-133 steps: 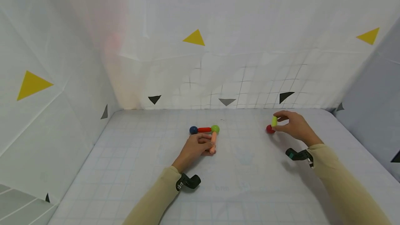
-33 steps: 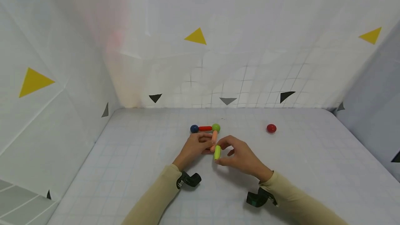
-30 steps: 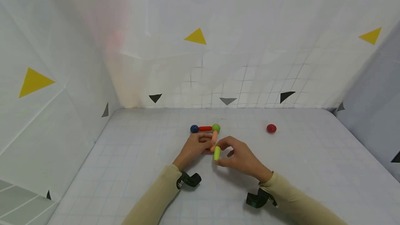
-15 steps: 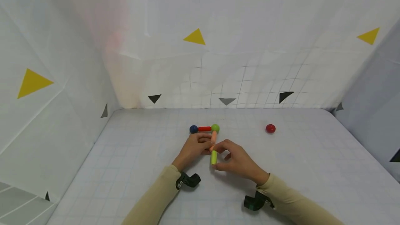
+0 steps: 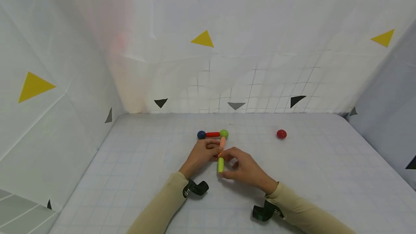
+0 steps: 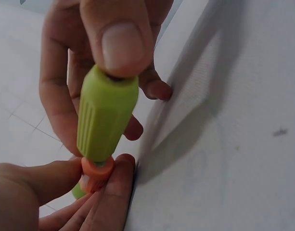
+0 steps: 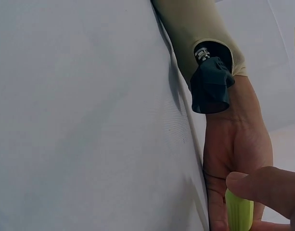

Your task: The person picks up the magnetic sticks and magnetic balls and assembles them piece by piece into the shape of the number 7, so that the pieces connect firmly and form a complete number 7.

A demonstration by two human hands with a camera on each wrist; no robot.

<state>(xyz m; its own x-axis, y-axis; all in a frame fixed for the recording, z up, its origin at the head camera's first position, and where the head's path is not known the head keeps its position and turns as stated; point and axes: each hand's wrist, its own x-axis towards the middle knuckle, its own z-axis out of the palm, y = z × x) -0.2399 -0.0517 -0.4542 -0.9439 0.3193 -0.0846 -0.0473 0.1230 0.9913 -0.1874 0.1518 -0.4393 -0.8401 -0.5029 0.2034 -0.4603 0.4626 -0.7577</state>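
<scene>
The green rod (image 5: 220,164) lies near the middle of the desk (image 5: 136,176), a little toward the near edge, its far end butted against the near end of the orange rod (image 5: 222,143). The left wrist view shows it as a short, ribbed plastic cylinder, so it is probably light and stiff, with ribs that give the fingers some bite. Its ends look smooth and rounded, so the better hold is likely across the ribbed middle, leaving both ends free. A rod this small could roll or swing out of line if pushed from one side.

The right hand (image 5: 244,168) pinches the green rod, with the thumb on its near end and the fingers along its side. The left hand (image 5: 200,155) pinches the orange rod just behind the joint, thumb on one side and fingers on the other. The two hands are close together, almost touching at the joint.

The orange rod runs away from the person to a green ball (image 5: 224,133). From that ball a red rod (image 5: 212,134) goes left to a blue ball (image 5: 201,134). A red ball (image 5: 281,134) sits alone, well apart, toward the far right corner.
</scene>
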